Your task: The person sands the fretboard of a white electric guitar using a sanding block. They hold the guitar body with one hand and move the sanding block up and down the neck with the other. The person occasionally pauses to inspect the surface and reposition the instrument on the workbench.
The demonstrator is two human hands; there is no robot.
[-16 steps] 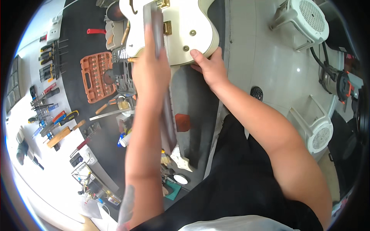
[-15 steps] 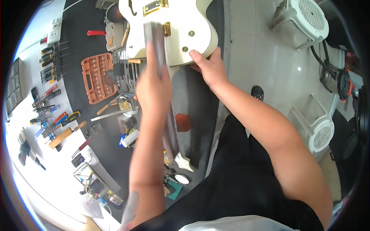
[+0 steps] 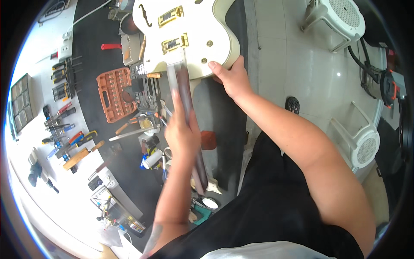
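The headstock [image 3: 213, 186] of a white electric guitar [image 3: 196, 28] lies nearest the person's body. Ahead of it, the left hand [image 3: 183, 134] is wrapped around a long, motion-blurred bar [image 3: 173, 77], index finger laid along it, lined up over the neck. Farther out, the right hand [image 3: 234, 81] grips the lower edge of the guitar's body, thumb on the face. Beyond, on the dark tabletop [image 3: 92, 30], sit an orange socket-set case [image 3: 114, 111] and a red-handled tool [image 3: 111, 46].

Tool case [image 3: 114, 96] lies left of guitar [image 3: 198, 28]; stools [image 3: 347, 17] stand right.
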